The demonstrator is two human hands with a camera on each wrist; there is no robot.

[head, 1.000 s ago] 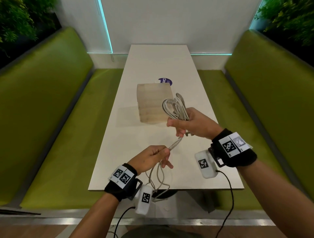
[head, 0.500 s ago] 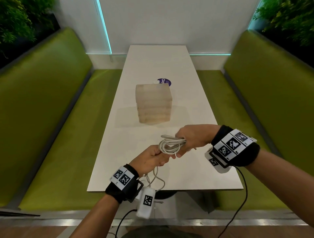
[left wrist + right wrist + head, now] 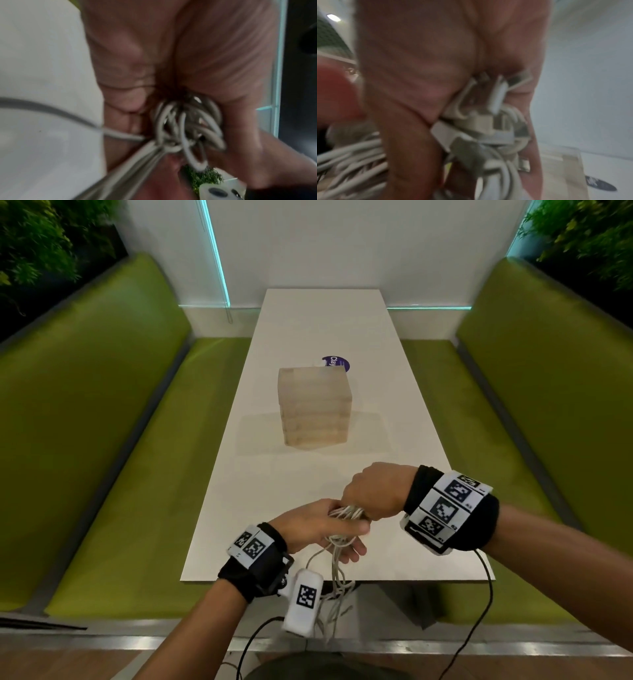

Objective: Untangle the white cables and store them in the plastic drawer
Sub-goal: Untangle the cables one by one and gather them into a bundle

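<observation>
A bundle of white cables (image 3: 346, 512) is held between both hands above the near end of the white table (image 3: 325, 330). My right hand (image 3: 371, 494) grips the coiled part from above, its fingers curled round the loops and plugs (image 3: 488, 121). My left hand (image 3: 329, 530) holds the strands below; in the left wrist view the loops (image 3: 187, 124) bunch against its palm. Loose strands (image 3: 334, 580) hang past the table's front edge. The translucent plastic drawer unit (image 3: 315, 405) stands at mid-table, beyond both hands.
Green padded benches (image 3: 102, 422) run along both sides of the table. A purple round sticker (image 3: 337, 363) lies behind the drawer unit. Black wrist-camera leads (image 3: 479, 604) hang from both arms below the table edge.
My right hand has brought the coiled cables down from in front of the drawer unit to meet my left hand near the table's front edge. Both hands now close together on the bundle.
</observation>
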